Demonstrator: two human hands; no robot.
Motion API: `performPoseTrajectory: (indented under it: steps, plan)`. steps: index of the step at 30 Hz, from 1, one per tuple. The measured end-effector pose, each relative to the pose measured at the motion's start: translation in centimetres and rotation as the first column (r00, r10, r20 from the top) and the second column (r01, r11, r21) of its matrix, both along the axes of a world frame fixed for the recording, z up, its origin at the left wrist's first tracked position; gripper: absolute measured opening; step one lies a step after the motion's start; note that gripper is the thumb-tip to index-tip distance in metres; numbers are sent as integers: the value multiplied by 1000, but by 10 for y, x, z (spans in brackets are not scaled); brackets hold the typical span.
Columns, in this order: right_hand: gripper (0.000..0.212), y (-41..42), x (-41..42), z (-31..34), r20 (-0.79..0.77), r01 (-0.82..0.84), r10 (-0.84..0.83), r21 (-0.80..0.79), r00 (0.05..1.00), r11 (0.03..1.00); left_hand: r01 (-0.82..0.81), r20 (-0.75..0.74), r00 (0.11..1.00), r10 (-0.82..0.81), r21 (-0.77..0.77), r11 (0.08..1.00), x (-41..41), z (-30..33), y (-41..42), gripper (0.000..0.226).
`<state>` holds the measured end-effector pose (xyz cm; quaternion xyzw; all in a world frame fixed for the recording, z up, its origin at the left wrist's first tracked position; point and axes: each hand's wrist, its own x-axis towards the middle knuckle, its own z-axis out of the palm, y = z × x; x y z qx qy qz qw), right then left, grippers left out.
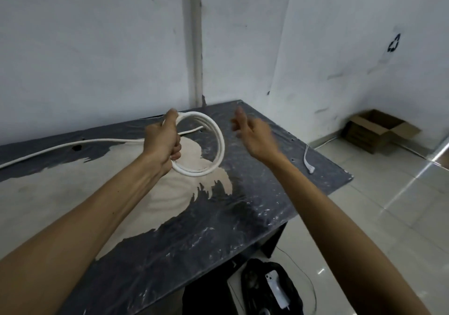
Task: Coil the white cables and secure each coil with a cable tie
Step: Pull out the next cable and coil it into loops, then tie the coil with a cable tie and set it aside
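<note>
Forearms fill the near view, over a worn dark tabletop [218, 229]. Left hand [162, 142] grips the coil [220, 142] of white cable, fingers curled round the bundled loops, coil held upright just above the tabletop. Uncoiled tail [73, 143] trails off left of the coil along the tabletop. Right hand [252, 132] hangs just right of the coil, fingers loosely spread, holding nothing. A cable tie [308, 160] lies further right of the coil, near the edge. Risk: loops may spring apart if left grip slackens w/ no tie on yet; tail could snag.
</note>
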<state>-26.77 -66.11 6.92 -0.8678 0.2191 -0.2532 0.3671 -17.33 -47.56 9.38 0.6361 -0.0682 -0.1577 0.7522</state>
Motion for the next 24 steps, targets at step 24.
performPoseTrajectory:
  steps: [24]
  plan:
    - [26, -125, -94, -63, -333, 681, -660, -67, 674, 729, -86, -51, 995, 85, -6, 996, 29, -19, 24, 40]
